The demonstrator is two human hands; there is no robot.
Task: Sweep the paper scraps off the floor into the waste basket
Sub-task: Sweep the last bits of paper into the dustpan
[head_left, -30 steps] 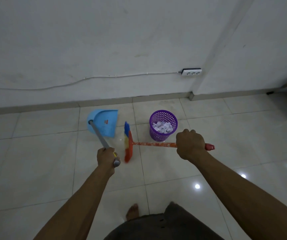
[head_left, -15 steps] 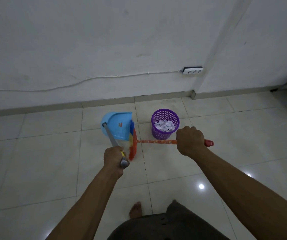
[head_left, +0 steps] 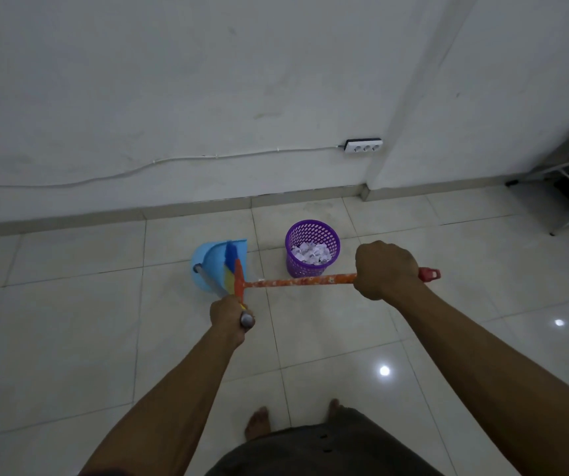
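The left hand (head_left: 229, 316) is being kept clenched around the upper end of the dustpan's grey handle (head_left: 211, 282). The fingers are being wrapped fully round the tube, and only its rounded end cap is being left exposed beside the knuckles. The light blue dustpan (head_left: 206, 264) is being held low over the tiled floor (head_left: 70, 321), to the left of the waste basket.

The right hand (head_left: 386, 269) is being closed in a full fist around the broom (head_left: 300, 280), near the outer end of its orange patterned shaft. Only the red end cap (head_left: 429, 273) is being left protruding to the right of the fist. The shaft is being held roughly level across the view. The broom head (head_left: 237, 278) is being positioned at the open side of the dustpan, with the blue and yellow bristles (head_left: 230, 261) being directed into the pan. Whether the bristles are being pressed against the pan surface cannot be told.

The purple waste basket (head_left: 297, 266) is being left upright on the floor, just behind the broom shaft and between the two hands. The paper scraps (head_left: 310, 254) are being contained inside it.
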